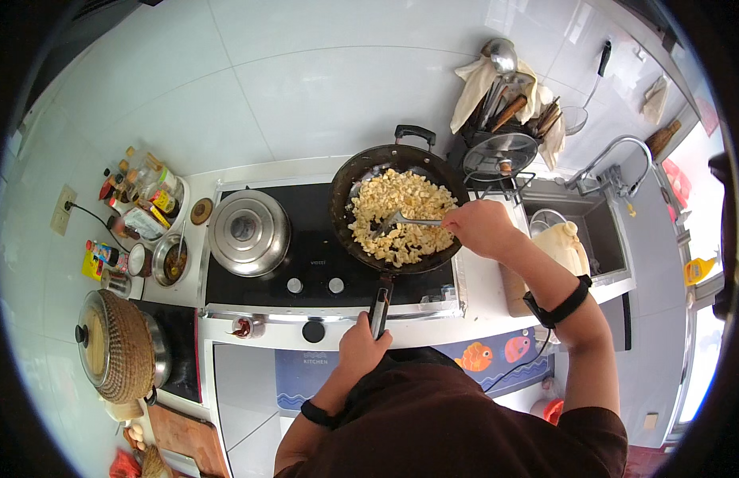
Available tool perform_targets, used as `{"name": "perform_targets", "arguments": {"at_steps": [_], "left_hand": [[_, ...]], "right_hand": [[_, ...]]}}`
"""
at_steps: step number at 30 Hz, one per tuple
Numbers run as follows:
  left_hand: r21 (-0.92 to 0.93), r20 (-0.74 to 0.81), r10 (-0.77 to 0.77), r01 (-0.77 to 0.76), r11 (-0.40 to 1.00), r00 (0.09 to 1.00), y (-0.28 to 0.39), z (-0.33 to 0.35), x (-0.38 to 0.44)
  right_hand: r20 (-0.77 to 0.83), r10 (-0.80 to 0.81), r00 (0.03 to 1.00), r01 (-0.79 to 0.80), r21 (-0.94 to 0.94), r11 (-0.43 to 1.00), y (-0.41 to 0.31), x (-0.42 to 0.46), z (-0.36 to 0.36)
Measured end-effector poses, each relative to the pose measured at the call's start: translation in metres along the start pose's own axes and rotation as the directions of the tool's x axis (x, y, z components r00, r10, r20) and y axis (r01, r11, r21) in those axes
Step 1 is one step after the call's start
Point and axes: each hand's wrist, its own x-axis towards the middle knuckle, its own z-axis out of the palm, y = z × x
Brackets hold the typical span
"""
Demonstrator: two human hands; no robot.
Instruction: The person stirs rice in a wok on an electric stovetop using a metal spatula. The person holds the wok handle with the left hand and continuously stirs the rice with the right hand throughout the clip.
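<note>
A dark wok (344, 179) sits on the right burner of the black gas cooktop (310, 239). Small pale yellow-white pieces of food (399, 194) are spread over its inside. My left hand (362, 346) grips the wok's long handle (379, 308) near the counter's front edge. In my right hand (480, 230) is the handle of a metal spatula (399, 220), whose blade rests among the food pieces, partly buried. The wok's small loop handle (415, 132) points toward the wall.
A lidded metal pot (248, 233) occupies the left burner. Seasoning bottles (145, 191) and a metal bowl (169, 260) stand left. Near my right forearm is a large plastic jug (557, 245), beside the sink (602, 221). A glass lid (501, 156) leans behind, by the utensil holder. A woven-sided steamer (121, 346) stands at far left.
</note>
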Motion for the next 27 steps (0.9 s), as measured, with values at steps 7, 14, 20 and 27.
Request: {"name": "perform_targets", "arguments": {"at_steps": [7, 14, 20, 27], "left_hand": [[0.021, 0.017, -0.006, 0.005, 1.000, 1.000, 0.005, -0.004, -0.001], [0.043, 0.018, -0.011, 0.010, 0.999, 1.000, 0.000, -0.002, 0.000], [0.024, -0.001, 0.010, -0.010, 1.000, 1.000, 0.002, -0.002, 0.000], [0.030, 0.011, -0.006, 0.006, 1.000, 1.000, 0.003, -0.002, 0.000]], "right_hand": [[-0.082, 0.055, 0.995, -0.056, -0.015, 0.998, 0.015, 0.012, -0.007], [-0.039, 0.088, 0.995, -0.090, -0.056, 0.994, 0.027, 0.039, 0.012], [0.043, 0.073, 0.996, -0.068, -0.096, 0.993, 0.023, 0.028, 0.003], [0.180, 0.031, 0.983, -0.045, 0.076, 0.996, 0.055, 0.034, -0.043]]}}
